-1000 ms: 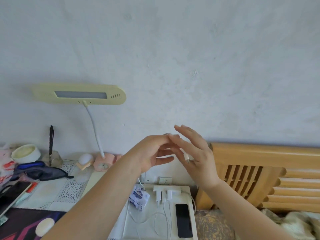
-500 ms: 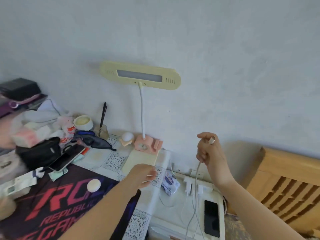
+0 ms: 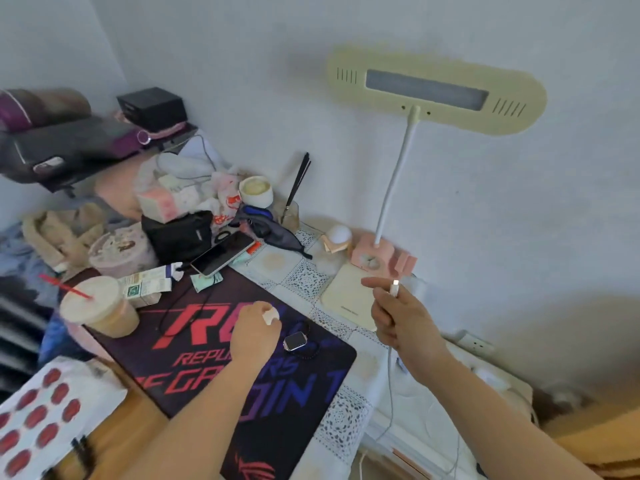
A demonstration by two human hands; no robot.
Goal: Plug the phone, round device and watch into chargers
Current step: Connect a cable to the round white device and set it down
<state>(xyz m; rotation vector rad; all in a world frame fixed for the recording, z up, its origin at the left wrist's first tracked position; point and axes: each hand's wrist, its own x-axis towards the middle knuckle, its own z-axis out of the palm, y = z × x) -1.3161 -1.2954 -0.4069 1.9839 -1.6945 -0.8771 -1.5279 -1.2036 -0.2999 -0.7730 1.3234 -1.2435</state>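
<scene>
The left hand (image 3: 254, 336) is curled down over the round white device (image 3: 270, 315) on the dark mouse mat (image 3: 221, 372); only a small white edge of the device shows past the knuckles, so its shape is mostly hidden, and the fingers look closed around it. The right hand (image 3: 403, 325) is held up above the desk edge, pinching a white charging cable (image 3: 390, 375) just below its plug (image 3: 394, 288) — the plug tip pokes up between thumb and forefinger, and the cable drops from the fist out of sight toward the lower edge. The watch (image 3: 295, 341) lies face up on the mat just right of the left hand, its dark strap hard to tell from the mat. The phone (image 3: 222, 253) rests at the far edge of the mat, tilted, partly against a black bag (image 3: 178, 235). A yellow desk lamp (image 3: 436, 93) stands on a pink base (image 3: 372, 258) by the wall. To the left a lidded cup (image 3: 95, 306) with a red straw stands on the mat's corner — the clutter behind it is blurred and hard to make out.
</scene>
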